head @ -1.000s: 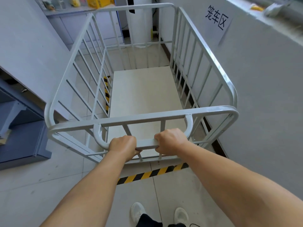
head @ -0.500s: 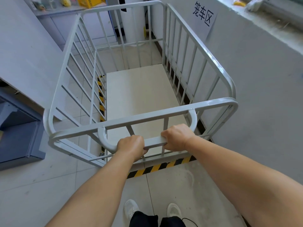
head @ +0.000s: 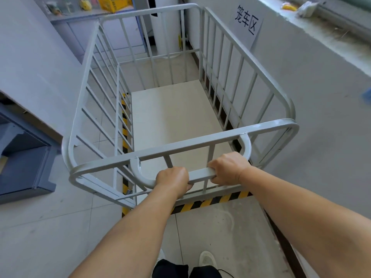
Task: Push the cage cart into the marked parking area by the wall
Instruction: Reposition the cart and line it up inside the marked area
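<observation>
A pale grey metal cage cart with barred sides and a cream deck stands in front of me, its right side close along the wall. My left hand and my right hand are both closed around the cart's curved push handle. Yellow-and-black floor tape marks a rectangle; one strip runs under the cart's near end, another shows through the left bars. A paper sign with black characters hangs on the wall above the cart.
A blue-grey cabinet stands low at the left. Past the cart's far end are a counter with cupboards and a white cylinder. A window sill with small items tops the wall. My shoes are on the tiles.
The cart has rolled forward a little and swung slightly, so the near tape strip shows more behind its end. Both hands have kept their hold on the handle.
</observation>
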